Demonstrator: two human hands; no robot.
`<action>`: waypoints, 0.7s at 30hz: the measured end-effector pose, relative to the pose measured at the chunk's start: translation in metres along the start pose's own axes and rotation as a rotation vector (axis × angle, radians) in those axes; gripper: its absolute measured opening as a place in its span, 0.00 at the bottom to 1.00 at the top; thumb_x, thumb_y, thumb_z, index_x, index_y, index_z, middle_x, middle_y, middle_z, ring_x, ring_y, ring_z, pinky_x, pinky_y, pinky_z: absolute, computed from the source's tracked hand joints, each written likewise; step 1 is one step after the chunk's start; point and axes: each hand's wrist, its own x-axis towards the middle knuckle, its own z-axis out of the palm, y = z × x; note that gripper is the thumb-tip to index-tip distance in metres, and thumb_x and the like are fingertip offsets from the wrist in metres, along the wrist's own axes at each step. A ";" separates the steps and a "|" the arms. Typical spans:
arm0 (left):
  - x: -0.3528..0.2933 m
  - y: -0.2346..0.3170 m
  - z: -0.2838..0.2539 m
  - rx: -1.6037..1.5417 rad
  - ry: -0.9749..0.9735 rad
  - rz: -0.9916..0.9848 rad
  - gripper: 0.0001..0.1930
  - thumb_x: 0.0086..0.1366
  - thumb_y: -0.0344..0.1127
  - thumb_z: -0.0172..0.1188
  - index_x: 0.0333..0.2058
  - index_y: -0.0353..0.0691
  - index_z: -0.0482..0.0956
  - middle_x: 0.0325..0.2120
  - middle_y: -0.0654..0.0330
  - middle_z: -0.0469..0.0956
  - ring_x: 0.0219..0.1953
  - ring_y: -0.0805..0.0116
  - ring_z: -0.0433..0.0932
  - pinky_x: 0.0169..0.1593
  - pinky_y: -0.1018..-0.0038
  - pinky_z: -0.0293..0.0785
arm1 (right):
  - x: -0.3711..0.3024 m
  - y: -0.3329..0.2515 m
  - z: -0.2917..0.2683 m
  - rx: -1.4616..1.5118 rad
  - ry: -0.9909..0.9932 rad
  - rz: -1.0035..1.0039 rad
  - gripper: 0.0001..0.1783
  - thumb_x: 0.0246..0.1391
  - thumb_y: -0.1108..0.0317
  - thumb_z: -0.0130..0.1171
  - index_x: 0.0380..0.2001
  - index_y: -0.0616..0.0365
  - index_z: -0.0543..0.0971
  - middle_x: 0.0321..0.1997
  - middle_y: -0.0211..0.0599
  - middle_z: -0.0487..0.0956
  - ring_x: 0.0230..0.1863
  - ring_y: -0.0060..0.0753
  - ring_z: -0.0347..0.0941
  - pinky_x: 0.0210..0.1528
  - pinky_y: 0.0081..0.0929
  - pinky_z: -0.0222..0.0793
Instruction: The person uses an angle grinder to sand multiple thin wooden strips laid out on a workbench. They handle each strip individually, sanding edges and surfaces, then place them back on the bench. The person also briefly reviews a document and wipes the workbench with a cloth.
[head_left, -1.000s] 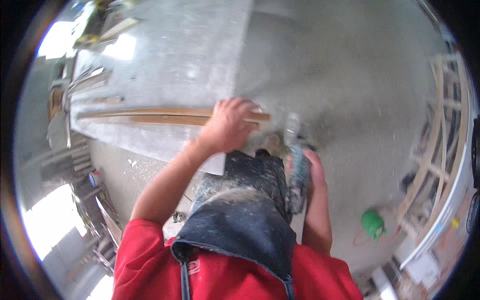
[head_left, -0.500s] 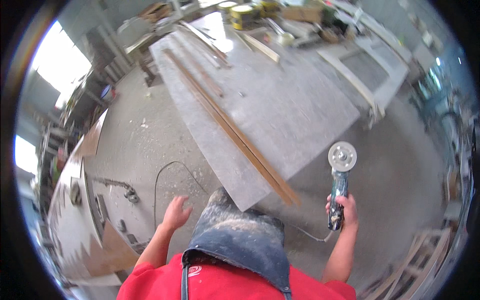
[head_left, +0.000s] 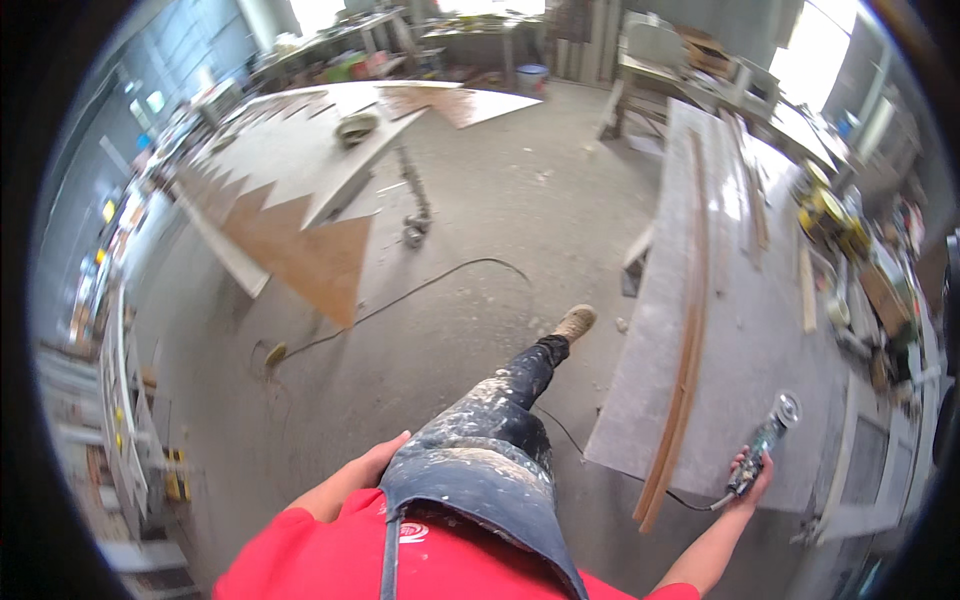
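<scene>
My right hand (head_left: pixel 750 478) grips the handle of an angle grinder (head_left: pixel 768 435) with a round disc at its tip. It hangs over the near end of a long grey slab (head_left: pixel 735 330). A thin wooden strip (head_left: pixel 686 350) lies lengthwise on that slab, left of the grinder. The grinder's black cord (head_left: pixel 690 503) trails from the hand toward the floor. My left hand (head_left: pixel 375 465) holds nothing, its fingers loosely together beside my paint-spattered trouser leg. One foot in a tan shoe (head_left: pixel 575 322) is stepped forward on the dusty concrete floor.
A large board with zigzag-cut brown edges (head_left: pixel 300 190) rests on stands at the left. A cable (head_left: pixel 400 295) runs across the floor. Cluttered benches (head_left: pixel 860 270) stand right of the slab. Shelving (head_left: pixel 120 400) lines the left wall, more tables at the back.
The view has swung left, putting the slab on the right. My left hand left the wooden strip and dropped to my thigh. The right hand keeps the grinder.
</scene>
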 end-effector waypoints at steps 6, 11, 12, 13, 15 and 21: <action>0.012 -0.027 0.001 -0.041 -0.027 0.046 0.32 0.79 0.60 0.39 0.57 0.39 0.79 0.53 0.54 0.82 0.53 0.58 0.80 0.60 0.60 0.74 | -0.029 -0.003 0.007 -0.148 0.188 -0.044 0.30 0.56 0.58 0.57 0.61 0.56 0.71 0.40 0.38 0.82 0.28 0.32 0.78 0.25 0.26 0.77; 0.043 -0.007 0.028 0.059 -0.022 -0.024 0.32 0.79 0.60 0.37 0.59 0.39 0.78 0.57 0.55 0.81 0.56 0.58 0.79 0.63 0.61 0.72 | -0.049 0.014 -0.009 -1.231 0.412 -0.304 0.49 0.47 0.78 0.53 0.74 0.56 0.51 0.44 0.51 0.79 0.35 0.48 0.79 0.33 0.40 0.78; 0.045 0.002 0.035 0.087 -0.052 -0.033 0.32 0.79 0.60 0.37 0.59 0.39 0.78 0.57 0.56 0.81 0.56 0.58 0.79 0.63 0.62 0.72 | -0.044 0.030 -0.008 -1.518 0.521 -0.522 0.49 0.47 0.78 0.53 0.75 0.58 0.49 0.47 0.54 0.79 0.40 0.53 0.80 0.40 0.44 0.78; 0.038 0.016 0.045 0.182 -0.012 -0.047 0.33 0.79 0.60 0.37 0.58 0.38 0.79 0.57 0.55 0.80 0.56 0.59 0.79 0.63 0.63 0.72 | -0.040 0.039 -0.007 -1.800 0.632 -0.745 0.50 0.48 0.79 0.52 0.76 0.60 0.47 0.51 0.57 0.80 0.46 0.58 0.80 0.48 0.47 0.78; 0.043 0.020 0.037 0.238 -0.026 -0.071 0.33 0.79 0.61 0.39 0.59 0.39 0.78 0.57 0.56 0.80 0.57 0.59 0.79 0.62 0.60 0.73 | -0.049 0.031 0.040 -1.812 0.624 -0.330 0.51 0.47 0.78 0.52 0.75 0.64 0.46 0.54 0.63 0.78 0.53 0.63 0.76 0.56 0.47 0.72; 0.067 0.016 0.006 0.580 0.090 -0.179 0.38 0.73 0.69 0.44 0.61 0.40 0.77 0.60 0.52 0.78 0.60 0.55 0.77 0.62 0.55 0.73 | -0.025 0.021 0.029 -1.858 0.564 -0.192 0.56 0.46 0.71 0.59 0.76 0.63 0.44 0.56 0.64 0.77 0.57 0.64 0.75 0.60 0.49 0.70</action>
